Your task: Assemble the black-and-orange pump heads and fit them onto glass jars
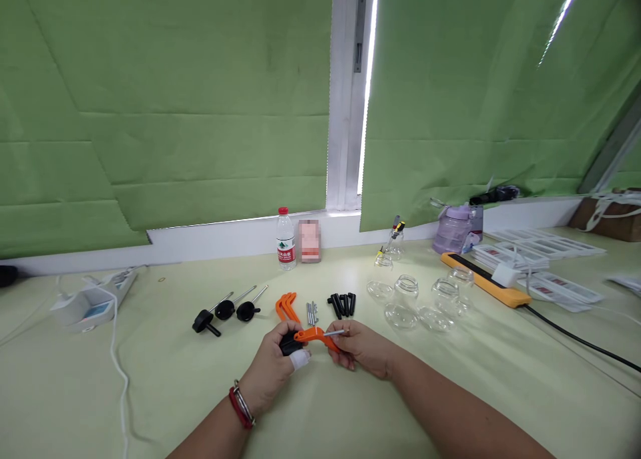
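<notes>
My left hand (280, 355), with white tape around a finger, is closed around a black cap-like part (290, 343). My right hand (358, 345) pinches a curved orange crank handle (315, 335), whose left end meets the black part. A thin metal rod (334, 333) shows by my right fingertips; what it joins is unclear. Just beyond my hands lie more orange handles (286, 305), several metal pins (312, 313) and several black cylindrical grips (342, 304). To the left, three black round caps (203, 321) with metal shafts rest on the table.
Clear glass jars (405, 288) and clear lids stand to the right, near screwdrivers (395, 230) in a jar. Behind are a water bottle (286, 242) and a purple jug (453, 228). Power strips (483, 282) with cables lie on the table (165, 372).
</notes>
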`<state>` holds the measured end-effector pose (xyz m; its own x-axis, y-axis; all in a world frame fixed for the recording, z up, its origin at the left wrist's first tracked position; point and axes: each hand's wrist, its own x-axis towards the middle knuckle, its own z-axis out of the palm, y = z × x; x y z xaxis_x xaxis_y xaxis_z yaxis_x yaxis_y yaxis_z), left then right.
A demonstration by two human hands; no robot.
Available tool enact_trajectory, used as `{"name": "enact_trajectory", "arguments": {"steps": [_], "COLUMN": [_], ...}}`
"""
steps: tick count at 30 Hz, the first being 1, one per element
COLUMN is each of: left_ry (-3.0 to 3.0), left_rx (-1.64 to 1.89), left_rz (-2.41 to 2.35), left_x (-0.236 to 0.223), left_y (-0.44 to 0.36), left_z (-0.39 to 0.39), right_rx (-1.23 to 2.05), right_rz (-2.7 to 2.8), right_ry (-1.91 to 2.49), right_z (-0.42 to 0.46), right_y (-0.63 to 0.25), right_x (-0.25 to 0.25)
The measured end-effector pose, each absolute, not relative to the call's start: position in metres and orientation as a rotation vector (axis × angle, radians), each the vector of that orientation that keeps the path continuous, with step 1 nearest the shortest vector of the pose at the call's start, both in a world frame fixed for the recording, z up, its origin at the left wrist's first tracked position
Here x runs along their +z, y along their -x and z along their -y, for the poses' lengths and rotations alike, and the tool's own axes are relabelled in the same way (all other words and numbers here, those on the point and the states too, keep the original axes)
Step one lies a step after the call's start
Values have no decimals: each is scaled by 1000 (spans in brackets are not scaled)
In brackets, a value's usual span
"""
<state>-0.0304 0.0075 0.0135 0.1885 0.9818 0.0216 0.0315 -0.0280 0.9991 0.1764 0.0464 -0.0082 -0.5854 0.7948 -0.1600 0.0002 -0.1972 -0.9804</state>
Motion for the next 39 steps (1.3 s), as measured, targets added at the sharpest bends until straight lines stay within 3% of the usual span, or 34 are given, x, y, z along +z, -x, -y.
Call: {"name": "enact_trajectory", "arguments": {"steps": [39], "left_ry": [-1342], "left_rx": [909], "left_rz": [-994], "left_x": [14], "left_y": [34], "left_z": [-9], "right_rx": [1860], "right_rz": [1606], "right_ry": [1001], "right_z": [-44], "right_y": [-178], "right_x": [0]}}
